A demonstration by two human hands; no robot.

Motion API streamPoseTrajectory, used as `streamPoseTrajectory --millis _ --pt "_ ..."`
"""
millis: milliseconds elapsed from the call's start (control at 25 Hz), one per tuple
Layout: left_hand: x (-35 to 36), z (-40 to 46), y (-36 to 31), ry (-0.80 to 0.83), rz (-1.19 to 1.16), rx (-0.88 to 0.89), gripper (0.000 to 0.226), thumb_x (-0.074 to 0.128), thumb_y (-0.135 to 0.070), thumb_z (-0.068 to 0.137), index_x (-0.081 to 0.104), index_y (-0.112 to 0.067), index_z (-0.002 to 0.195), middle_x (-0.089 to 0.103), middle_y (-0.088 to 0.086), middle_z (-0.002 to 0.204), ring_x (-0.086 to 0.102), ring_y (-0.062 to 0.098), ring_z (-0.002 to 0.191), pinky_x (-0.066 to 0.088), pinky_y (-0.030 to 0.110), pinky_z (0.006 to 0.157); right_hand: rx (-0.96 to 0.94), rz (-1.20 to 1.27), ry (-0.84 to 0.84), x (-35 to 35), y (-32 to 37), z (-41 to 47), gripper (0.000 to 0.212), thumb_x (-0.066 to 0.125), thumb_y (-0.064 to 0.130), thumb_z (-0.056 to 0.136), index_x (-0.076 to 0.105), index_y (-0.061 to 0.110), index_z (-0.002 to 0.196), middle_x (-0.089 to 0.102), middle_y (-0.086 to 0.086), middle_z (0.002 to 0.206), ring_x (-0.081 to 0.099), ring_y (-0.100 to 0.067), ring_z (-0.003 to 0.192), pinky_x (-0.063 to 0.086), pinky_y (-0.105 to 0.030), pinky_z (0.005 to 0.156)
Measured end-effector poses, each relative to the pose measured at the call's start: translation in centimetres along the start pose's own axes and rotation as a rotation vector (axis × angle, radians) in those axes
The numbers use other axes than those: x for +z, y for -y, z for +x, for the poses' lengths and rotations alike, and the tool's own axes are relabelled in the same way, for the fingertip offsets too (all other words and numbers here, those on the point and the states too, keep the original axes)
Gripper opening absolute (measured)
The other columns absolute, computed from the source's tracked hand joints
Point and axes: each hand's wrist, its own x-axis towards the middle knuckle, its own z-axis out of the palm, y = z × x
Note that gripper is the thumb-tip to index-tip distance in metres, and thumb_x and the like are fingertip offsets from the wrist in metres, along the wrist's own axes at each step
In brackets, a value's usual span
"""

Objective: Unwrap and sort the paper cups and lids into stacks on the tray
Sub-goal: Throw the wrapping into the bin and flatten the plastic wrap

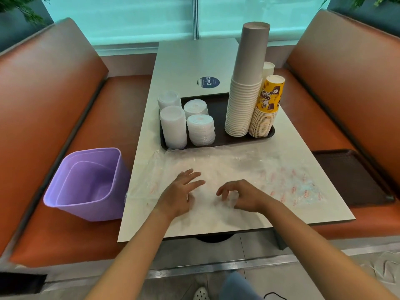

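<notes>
Sorting appears largely complete. On the tray (218,109) stand 4 stacks of white lids (173,126) at the left and 2 stacks of paper cups at the right: a tall grey-topped stack (245,100) and a shorter yellow printed stack (267,109). A further white cup (268,69) shows behind them; whether it sits on the tray cannot be told.

The step in hand, by judgement, is clearing the empty wrapper. A clear plastic sheet (227,167) with red printing lies flat on the table (194,61), just in front of the tray. The left hand (179,195) rests on it with fingers spread, its grip holding nothing. The right hand (242,197) hovers at or on the sheet with fingers curled downward; whether they pinch the plastic cannot be told.

The next move likely calls for gathering the sheet into a bundle and dropping it in the purple bin (86,182) on the left bench seat, without brushing the tall cup stack.

The sheet's near edge is hard to trace against the pale table. A second tray (350,178) lies on the right seat, partly cut off by the table.
</notes>
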Motion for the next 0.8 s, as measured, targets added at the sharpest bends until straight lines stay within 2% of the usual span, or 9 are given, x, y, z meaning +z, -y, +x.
streamPoseTrajectory --millis 80,160,240,320,400,480,600,720,800 --pt "0.5 -0.8 0.0 0.012 -0.02 0.107 0.041 0.062 -0.007 0.077 0.067 -0.018 0.116 0.059 0.001 0.129 0.038 0.008 0.13 0.012 0.022 0.115 0.035 0.06 -0.013 0.9 -1.1 -0.1 0.031 0.061 0.001 0.067 0.061 0.032 0.073 0.066 0.006 0.105 0.059 -0.009 0.101 0.041 -0.013 0.085" --pt "0.8 -0.8 -0.2 0.018 -0.112 0.144 0.032 0.055 -0.019 0.078 0.072 -0.01 0.105 0.069 0.006 0.11 0.051 0.009 0.113 0.026 0.022 0.109 0.078 0.199 -0.088 1.2 -1.6 0.1 0.018 0.061 0.011 0.073 0.067 0.026 0.079 0.069 0.002 0.105 0.062 -0.009 0.096 0.046 -0.015 0.081" --pt "0.6 -0.1 -0.9 0.031 -0.275 -0.071 0.021 0.059 -0.019 0.086 0.074 -0.004 0.089 0.072 0.011 0.089 0.059 0.012 0.086 0.047 0.025 0.087 0.14 0.409 -0.191 1.2 -2.1 0.7 0.017 0.061 0.014 0.089 0.073 0.023 0.08 0.072 0.001 0.094 0.065 -0.011 0.086 0.052 -0.025 0.079" --pt "0.5 0.9 -1.3 0.049 -0.43 -0.375 0.024 0.062 -0.027 0.091 0.073 -0.006 0.085 0.069 0.009 0.077 0.058 0.008 0.066 0.051 0.023 0.071 0.198 0.533 -0.339 1.2 -2.8 1.3 0.022 0.06 0.015 0.092 0.074 0.021 0.076 0.072 0.005 0.085 0.065 -0.011 0.085 0.049 -0.03 0.084" --pt "0.7 1.8 -1.5 0.027 -0.482 -0.513 0.021 0.061 -0.027 0.091 0.073 -0.011 0.095 0.069 -0.002 0.082 0.06 0.003 0.074 0.045 0.006 0.068 0.258 0.59 -0.473 1.4 -3.2 2.0 0.025 0.058 0.01 0.092 0.066 0.017 0.068 0.066 0.003 0.08 0.06 -0.018 0.082 0.047 -0.036 0.084" --pt "0.8 2.7 -1.7 0.016 -0.48 -0.596 0.018 0.062 -0.023 0.091 0.072 -0.011 0.098 0.067 -0.005 0.085 0.059 0.001 0.076 0.04 0.0 0.064 0.297 0.646 -0.556 1.5 -3.1 2.4 0.027 0.056 0.003 0.089 0.051 0.015 0.067 0.055 -0.001 0.073 0.051 -0.02 0.07 0.045 -0.035 0.069" --pt "1.0 3.3 -1.9 0.031 -0.431 -0.658 0.015 0.062 -0.01 0.088 0.068 -0.011 0.102 0.063 -0.003 0.09 0.055 0.003 0.076 0.039 0.0 0.06 0.361 0.654 -0.588 1.0 -2.1 3.0 0.016 0.054 0.001 0.089 0.048 0.012 0.098 0.051 -0.004 0.079 0.052 -0.017 0.06 0.047 -0.025 0.056" --pt "1.3 3.6 -2.0 0.054 -0.408 -0.689 0.035 0.059 0.0 0.082 0.061 -0.013 0.115 0.056 -0.003 0.104 0.052 0.009 0.089 0.037 0.005 0.067 0.421 0.539 -0.59 1.0 -2.3 3.6 0.036 0.053 -0.003 0.087 0.038 0.007 0.118 0.047 -0.005 0.08 0.052 -0.02 0.061 0.046 -0.03 0.058" --pt "1.5 3.9 -2.2 -0.014 -0.48 -0.73 0.022 0.059 -0.009 0.087 0.063 -0.013 0.109 0.057 -0.004 0.099 0.053 0.009 0.089 0.038 0.004 0.064 0.451 0.462 -0.598 1.3 -2.4 3.8 0.045 0.049 -0.008 0.083 0.035 0.004 0.124 0.045 -0.002 0.076 0.049 -0.022 0.065 0.044 -0.033 0.061"
